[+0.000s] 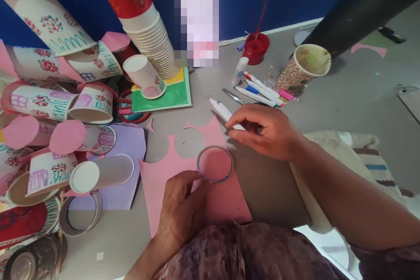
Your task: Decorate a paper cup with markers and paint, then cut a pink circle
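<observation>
My left hand (182, 203) has its fingers curled at the near-left rim of a thin grey ring (215, 180). The ring lies flat on a pink paper sheet (226, 199), and pink shows through its middle. Round cut-outs notch the sheet's far edge. Over the table to the right, my right hand (267, 131) pinches the near end of a white marker (220, 109) between thumb and fingertips. The marker's reddish tip points away to the left, just beyond the sheet. Small scissors (233, 96) lie past it.
Several decorated paper cups (39, 100) crowd the left side, some on purple paper (139, 153). A cup stack (154, 43) stands by a green book (173, 100). Loose markers (259, 94), a glue stick (240, 71), a red pot (257, 48) and a patterned cup (303, 68) are at the back right.
</observation>
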Demonstrator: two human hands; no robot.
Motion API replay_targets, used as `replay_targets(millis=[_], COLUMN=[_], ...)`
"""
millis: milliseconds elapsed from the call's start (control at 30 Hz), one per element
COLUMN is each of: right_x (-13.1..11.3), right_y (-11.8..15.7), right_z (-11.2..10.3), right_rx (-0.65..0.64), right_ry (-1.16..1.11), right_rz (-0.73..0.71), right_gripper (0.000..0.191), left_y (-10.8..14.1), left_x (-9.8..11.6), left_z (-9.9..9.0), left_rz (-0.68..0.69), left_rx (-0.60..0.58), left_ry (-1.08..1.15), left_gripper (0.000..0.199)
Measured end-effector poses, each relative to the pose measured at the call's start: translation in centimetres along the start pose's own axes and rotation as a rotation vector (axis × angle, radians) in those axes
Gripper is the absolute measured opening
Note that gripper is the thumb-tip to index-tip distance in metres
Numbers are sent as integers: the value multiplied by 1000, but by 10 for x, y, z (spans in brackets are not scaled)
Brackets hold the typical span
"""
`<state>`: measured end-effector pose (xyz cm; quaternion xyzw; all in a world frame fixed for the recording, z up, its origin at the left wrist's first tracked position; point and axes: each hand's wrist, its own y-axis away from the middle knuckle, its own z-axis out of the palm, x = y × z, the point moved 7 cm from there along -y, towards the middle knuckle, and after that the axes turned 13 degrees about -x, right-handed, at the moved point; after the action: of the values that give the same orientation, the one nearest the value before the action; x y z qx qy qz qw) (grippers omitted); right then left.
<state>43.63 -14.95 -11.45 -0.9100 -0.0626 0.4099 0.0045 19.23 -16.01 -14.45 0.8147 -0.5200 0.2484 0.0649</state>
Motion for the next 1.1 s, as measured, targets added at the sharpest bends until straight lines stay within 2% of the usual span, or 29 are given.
replay_targets(millis=[100, 167, 200, 367, 567, 700, 767, 833, 933, 1100], right_x=[4, 2, 1, 1, -5, -8, -7, -8, -12, -24], right_y=[-1, -2, -2, 0, 3, 6, 8, 10, 10, 8], right_z=[-4, -6, -7, -17, -24, -27, -29, -28, -22, -1], right_rx=[-27, -39, -34, 94, 181, 262, 294, 285, 206, 45], right_ry=[-102, -149, -157, -176, -196, -146, -161, -197, -216, -174], right_rz=[40, -4, -29, -45, -104, -109, -89, -88, -66, -58], right_gripper=[37, 58, 62, 39, 43, 18, 14, 19, 21, 19], left_y=[0, 0, 0, 2, 1, 2, 4, 5, 4, 3], left_x=[-1, -2, -3, -4, 6, 10, 11, 12, 15, 18], left_z=[2, 2, 1, 1, -2, -2, 0, 1, 0, 0], left_rz=[33, 38, 34, 6, 61, 81, 84, 81, 71, 29], left_rx=[-19, -26, -26, -62, -139, -198, -217, -225, -212, -180], left_ry=[-24, -22, -19, -49, -139, -188, -198, -197, -182, -162], left_gripper=[33, 34, 36, 40, 45, 48, 45, 42, 40, 35])
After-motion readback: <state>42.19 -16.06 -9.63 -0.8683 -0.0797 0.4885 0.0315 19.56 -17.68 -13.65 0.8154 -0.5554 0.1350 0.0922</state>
